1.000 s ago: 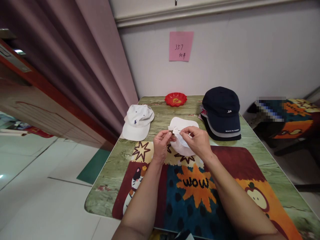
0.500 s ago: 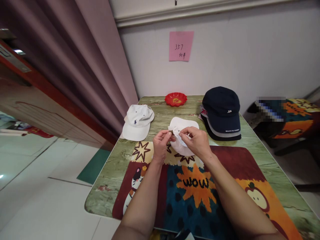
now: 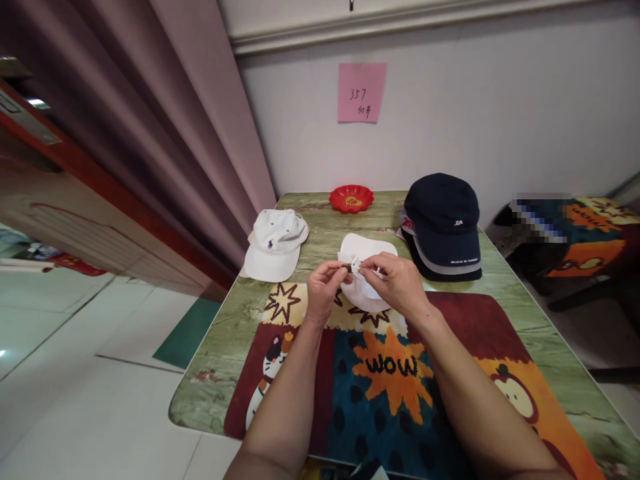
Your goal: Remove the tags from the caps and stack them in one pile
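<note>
A white cap (image 3: 369, 246) lies upturned at the middle of the table, its brim toward the wall. My left hand (image 3: 325, 285) pinches the cap's strap at its left side, near a small brownish piece. From the right, my right hand (image 3: 395, 280) has its fingertips closed on the same white strap, close to the left fingertips. The exact fastening between the fingers is too small to make out. Part of the cap's crown is hidden behind my right hand.
A light cap (image 3: 276, 245) with a small logo is at the left. Stacked dark caps (image 3: 443, 213) stand at the right. A red scalloped dish (image 3: 351, 199) sits near the wall. A colourful mat (image 3: 390, 373) covers the table's (image 3: 205, 373) front.
The fingertips of both hands have shifted slightly, and the strap between them sits a little differently. More of the small brownish piece shows. The caps and dish have not moved.
</note>
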Action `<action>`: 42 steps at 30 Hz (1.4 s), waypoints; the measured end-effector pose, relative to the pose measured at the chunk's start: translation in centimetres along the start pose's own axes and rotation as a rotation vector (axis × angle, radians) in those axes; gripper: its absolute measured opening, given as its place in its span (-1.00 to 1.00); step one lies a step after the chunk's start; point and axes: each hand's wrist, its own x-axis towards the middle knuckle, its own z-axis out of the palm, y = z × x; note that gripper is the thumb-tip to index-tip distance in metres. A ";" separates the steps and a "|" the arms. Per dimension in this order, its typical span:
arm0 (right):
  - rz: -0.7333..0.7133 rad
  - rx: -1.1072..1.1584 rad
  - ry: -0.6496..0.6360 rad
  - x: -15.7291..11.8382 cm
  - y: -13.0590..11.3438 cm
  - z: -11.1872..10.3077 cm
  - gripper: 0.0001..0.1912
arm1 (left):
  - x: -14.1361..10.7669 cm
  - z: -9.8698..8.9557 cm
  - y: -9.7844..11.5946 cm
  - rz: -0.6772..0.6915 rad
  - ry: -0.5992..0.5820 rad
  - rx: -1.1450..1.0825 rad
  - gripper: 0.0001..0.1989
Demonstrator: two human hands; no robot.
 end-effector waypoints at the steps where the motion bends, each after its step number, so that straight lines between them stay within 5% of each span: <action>1: -0.004 0.004 -0.001 0.0 -0.1 0.0 -0.91 | 0.0 0.0 -0.1 -0.005 -0.007 -0.014 -0.76; 12: -0.001 0.037 -0.028 0.0 -0.2 0.2 -0.90 | -0.1 0.1 -0.2 -0.063 -0.063 -0.041 -0.77; 21: 0.085 0.063 -0.081 0.1 -0.4 -1.1 -0.86 | 0.5 -0.8 -0.2 -0.102 0.018 -0.184 -0.77; 33: 0.064 0.101 -0.098 0.1 -0.9 -0.5 -0.85 | 0.0 -0.1 -0.5 -0.149 -0.093 -0.159 -0.73; 42: 0.142 0.284 -0.103 0.3 2.0 -2.1 -0.58 | 0.7 -0.5 -0.4 -0.151 0.049 -0.295 -0.76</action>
